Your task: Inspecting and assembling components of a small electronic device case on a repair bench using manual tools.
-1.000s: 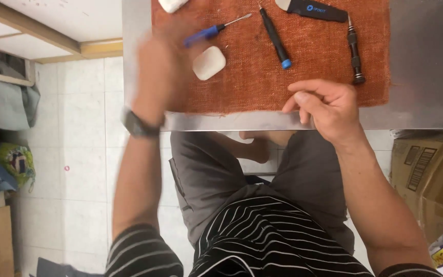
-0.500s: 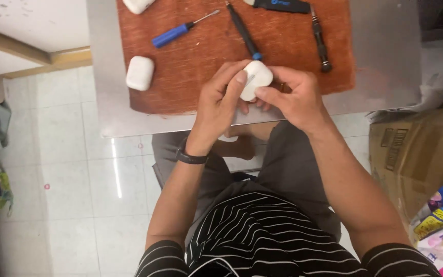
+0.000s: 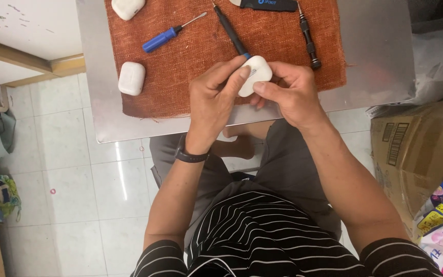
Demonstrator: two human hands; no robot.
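- Both hands meet over the near edge of the rust-orange cloth mat (image 3: 283, 46); the left hand (image 3: 212, 97) and the right hand (image 3: 289, 92) clamp one white earbud case (image 3: 255, 74) between them, fingers and thumbs pressed together on its sides
- The case is lifted just above the mat, near its front hem; I cannot tell whether its lid is open
- A black-handled screwdriver with a blue collar (image 3: 230, 30) runs up the mat from just behind the left fingers; a dark precision driver (image 3: 307, 38) lies just beyond the right knuckles
- Left of the hands the mat is open as far as a second white case (image 3: 131, 78) at its left edge; a blue-handled screwdriver (image 3: 169, 35) lies well apart, further back
- The steel table (image 3: 375, 56) shows bare margin right of the mat; a cardboard box (image 3: 416, 149) stands beside the right forearm
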